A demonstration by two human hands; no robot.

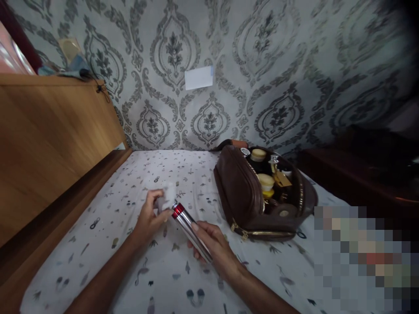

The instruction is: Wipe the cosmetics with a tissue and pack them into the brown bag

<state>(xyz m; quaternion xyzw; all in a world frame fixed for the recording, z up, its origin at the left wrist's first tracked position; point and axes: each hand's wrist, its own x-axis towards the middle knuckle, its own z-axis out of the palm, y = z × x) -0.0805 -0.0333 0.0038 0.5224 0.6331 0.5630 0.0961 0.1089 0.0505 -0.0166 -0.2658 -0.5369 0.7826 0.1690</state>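
My right hand [214,248] is closed around a slim silver tube with a red band [187,224], held slanted above the bed. My left hand [151,216] pinches a small white wad, like a tissue or cloth [166,198], right against the tube's red end. Both hands hover over the white patterned bedsheet [131,266]. To the right of them an open brown toiletry bag [240,194] lies on the bed, with several jars and small bottles inside.
A wooden headboard or cabinet side [49,139] runs along the left. Patterned wallpaper with a white paper slip [198,77] is behind. A dark wooden piece of furniture [353,174] stands at right; the lower right corner is blurred out.
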